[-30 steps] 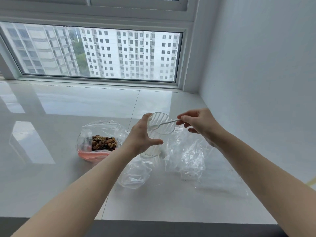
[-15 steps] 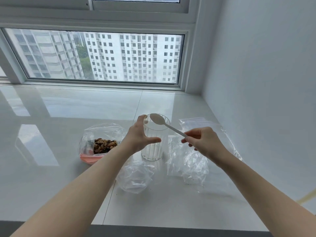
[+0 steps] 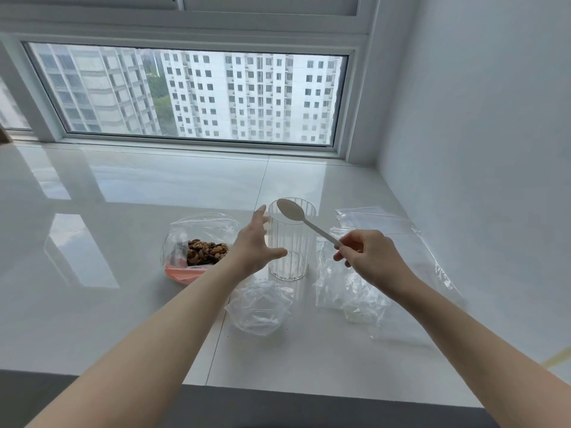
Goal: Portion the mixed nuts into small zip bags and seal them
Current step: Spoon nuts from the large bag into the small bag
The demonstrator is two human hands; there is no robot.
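The left hand (image 3: 251, 247) has let go of the glass (image 3: 290, 242), fingers spread beside it. The right hand (image 3: 369, 257) now holds the spoon (image 3: 304, 219) clear; the nuts (image 3: 207, 251) wait left, unscooped.

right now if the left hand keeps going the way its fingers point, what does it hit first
Most likely the ribbed clear glass: the left hand is open beside it, fingers and thumb aimed at its wall. Depth from one view is uncertain.

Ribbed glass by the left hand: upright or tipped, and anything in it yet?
Upright and empty: the ribbed glass stands on the counter, clear to its base, no nuts inside.
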